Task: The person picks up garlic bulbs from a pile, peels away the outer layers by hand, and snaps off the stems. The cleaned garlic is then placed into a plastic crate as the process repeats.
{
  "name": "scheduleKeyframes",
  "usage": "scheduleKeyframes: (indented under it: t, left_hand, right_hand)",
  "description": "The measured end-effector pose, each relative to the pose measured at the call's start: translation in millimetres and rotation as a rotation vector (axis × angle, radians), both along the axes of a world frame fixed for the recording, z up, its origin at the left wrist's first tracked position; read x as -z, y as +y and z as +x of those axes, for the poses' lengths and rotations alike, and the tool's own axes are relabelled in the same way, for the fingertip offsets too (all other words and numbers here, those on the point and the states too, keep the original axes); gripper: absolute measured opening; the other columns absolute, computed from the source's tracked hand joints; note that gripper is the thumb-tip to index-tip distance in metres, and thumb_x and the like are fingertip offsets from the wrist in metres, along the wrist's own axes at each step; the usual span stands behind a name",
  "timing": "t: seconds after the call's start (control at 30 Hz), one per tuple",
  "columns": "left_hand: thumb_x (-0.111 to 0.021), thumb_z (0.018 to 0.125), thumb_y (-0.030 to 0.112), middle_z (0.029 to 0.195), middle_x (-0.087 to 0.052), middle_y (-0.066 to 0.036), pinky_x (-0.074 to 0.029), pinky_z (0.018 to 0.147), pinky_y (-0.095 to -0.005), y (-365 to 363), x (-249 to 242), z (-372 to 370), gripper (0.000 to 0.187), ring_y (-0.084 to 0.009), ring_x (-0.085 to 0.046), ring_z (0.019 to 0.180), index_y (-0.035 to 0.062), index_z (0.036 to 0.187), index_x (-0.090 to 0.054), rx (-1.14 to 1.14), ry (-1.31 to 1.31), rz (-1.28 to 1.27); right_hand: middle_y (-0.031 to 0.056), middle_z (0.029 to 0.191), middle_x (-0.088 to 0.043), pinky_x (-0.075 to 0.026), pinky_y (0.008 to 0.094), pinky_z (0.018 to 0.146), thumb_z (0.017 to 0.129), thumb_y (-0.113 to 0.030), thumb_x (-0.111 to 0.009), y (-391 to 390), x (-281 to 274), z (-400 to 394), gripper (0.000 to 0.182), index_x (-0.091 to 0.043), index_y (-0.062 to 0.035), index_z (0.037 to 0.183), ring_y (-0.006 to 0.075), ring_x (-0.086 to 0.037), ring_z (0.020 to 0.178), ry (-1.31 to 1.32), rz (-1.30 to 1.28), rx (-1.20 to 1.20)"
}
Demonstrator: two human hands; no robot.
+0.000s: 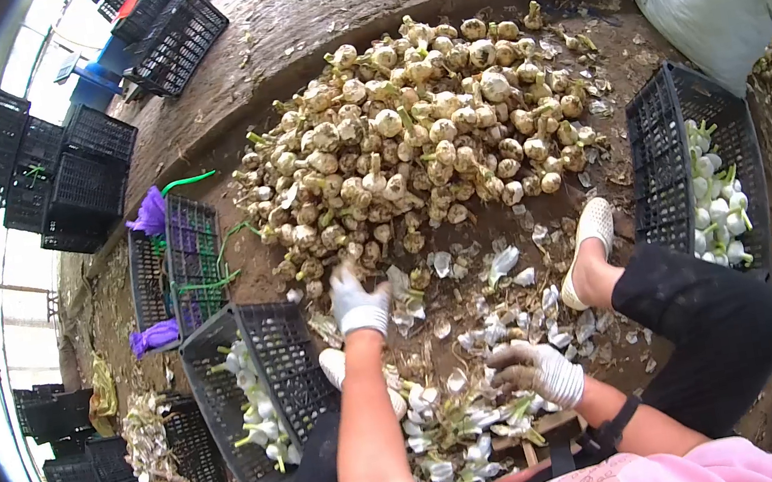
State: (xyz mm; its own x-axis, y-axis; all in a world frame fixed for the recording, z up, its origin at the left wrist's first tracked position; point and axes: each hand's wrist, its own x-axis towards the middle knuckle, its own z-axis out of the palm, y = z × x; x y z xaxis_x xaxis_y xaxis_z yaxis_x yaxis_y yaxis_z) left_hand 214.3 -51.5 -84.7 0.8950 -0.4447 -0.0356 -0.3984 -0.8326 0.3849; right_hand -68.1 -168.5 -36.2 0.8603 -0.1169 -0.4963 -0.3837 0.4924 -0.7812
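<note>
A big heap of unpeeled garlic bulbs point(409, 128) with dirt on their skins lies on the ground before me. My left hand point(359, 307), in a white glove, is at the heap's near edge. Its thumb stands apart from its slightly blurred fingers, and I see nothing in it. My right hand point(540, 371), gloved too, hovers above loose garlic skins point(510, 332) between my legs. Its fingers are loosely bent and apart, with nothing visible in them. Cleaned white garlic lies in the left crate point(269, 358) and the right crate point(674, 98).
At the left stands a crate with purple cloth point(160, 334) and green cord. Stacked black crates point(62, 180) are farther left. A large pale sack point(710, 3) sits at the upper right. Peelings and trimmings point(464, 429) cover the ground near my feet.
</note>
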Motion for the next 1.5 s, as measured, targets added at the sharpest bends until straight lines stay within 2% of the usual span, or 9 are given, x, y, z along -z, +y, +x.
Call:
scheduleKeyframes:
  t: [0.13,0.3,0.4,0.57,0.6,0.67,0.8,0.93,1.5]
  left_hand:
    - [-0.076,0.06,0.02,0.134,-0.036,-0.017,-0.04,0.095,-0.04,-59,22,93,0.083,-0.0349,-0.042,0.117,0.0132,0.132,-0.035,0.123,-0.126,0.133]
    - [-0.073,0.068,0.016,0.142,-0.027,-0.017,-0.04,0.097,-0.0377,-117,66,155,0.074,-0.0345,-0.045,0.117,0.0236,0.132,-0.037,0.175,0.114,0.432]
    - [-0.067,0.068,0.003,0.135,-0.035,-0.018,-0.045,0.089,-0.0408,-125,67,148,0.064,-0.0361,-0.052,0.108,0.0221,0.125,-0.046,0.024,0.13,0.222]
    - [-0.065,0.07,0.033,0.114,-0.049,-0.02,-0.05,0.081,-0.0395,-80,45,35,0.048,-0.0358,-0.059,0.091,0.0087,0.109,-0.052,0.014,0.002,0.025]
    - [-0.072,0.06,0.025,0.099,-0.055,-0.016,-0.05,0.077,-0.0373,-69,35,-6,0.047,-0.0313,-0.058,0.089,0.0094,0.102,-0.056,0.065,-0.003,-0.13]
    - [-0.075,0.056,0.023,0.1,-0.057,-0.015,-0.049,0.078,-0.0375,-45,14,-76,0.052,-0.0315,-0.058,0.09,0.009,0.102,-0.056,0.179,0.177,-0.173]
    - [-0.075,0.057,0.02,0.109,-0.052,-0.019,-0.047,0.082,-0.0379,-15,-34,-168,0.064,-0.0347,-0.055,0.097,0.0069,0.114,-0.05,0.312,0.21,-0.102]
    - [-0.075,0.057,0.013,0.111,-0.051,-0.019,-0.043,0.089,-0.0388,11,-77,-190,0.068,-0.0343,-0.051,0.104,0.0004,0.117,-0.047,0.407,0.199,-0.367]
    - [-0.078,0.054,0.011,0.106,-0.051,-0.019,-0.044,0.084,-0.0403,41,-114,-226,0.065,-0.0346,-0.053,0.095,0.001,0.113,-0.052,0.376,-0.1,-0.348]
  right_hand:
    - [0.0072,0.094,-0.058,-0.049,0.0267,0.072,0.085,-0.008,-0.054,-7,36,5,0.023,-0.059,0.0017,0.105,0.0134,-0.059,0.082,0.116,0.068,0.11]
    - [0.0091,0.1,-0.062,-0.047,0.0262,0.075,0.087,-0.011,-0.053,-20,40,16,0.028,-0.054,0.0001,0.113,0.0148,-0.06,0.091,0.344,0.109,0.105]
    - [0.0075,0.097,-0.062,-0.047,0.0255,0.077,0.086,-0.009,-0.057,-22,39,21,0.027,-0.056,0.0016,0.111,0.0127,-0.058,0.087,0.406,0.113,0.106]
    - [0.0066,0.096,-0.061,-0.048,0.0251,0.074,0.081,-0.004,-0.061,-19,31,21,0.032,-0.055,0.0021,0.112,0.0129,-0.058,0.085,0.301,-0.022,0.178]
    - [0.0067,0.096,-0.06,-0.048,0.025,0.073,0.08,-0.005,-0.062,-18,24,22,0.034,-0.054,0.0022,0.113,0.0129,-0.058,0.085,0.266,-0.069,0.199]
    - [0.005,0.091,-0.057,-0.045,0.0229,0.055,0.079,-0.003,-0.058,-9,18,22,0.041,-0.051,-0.0005,0.119,0.0085,-0.052,0.067,0.205,-0.094,0.322]
    - [-0.0001,0.078,-0.057,-0.037,0.02,0.049,0.082,-0.016,-0.062,3,24,11,0.027,-0.057,-0.0041,0.106,0.0061,-0.047,0.057,0.208,-0.084,0.369]
    - [-0.0004,0.082,-0.06,-0.044,0.0204,0.058,0.084,-0.018,-0.061,2,9,0,0.022,-0.057,-0.0033,0.1,0.0063,-0.054,0.068,0.058,0.119,0.365]
    - [0.0025,0.094,-0.06,-0.051,0.027,0.07,0.083,-0.012,-0.063,28,-1,-5,0.023,-0.055,-0.0057,0.104,0.0126,-0.059,0.082,-0.037,0.389,0.259]
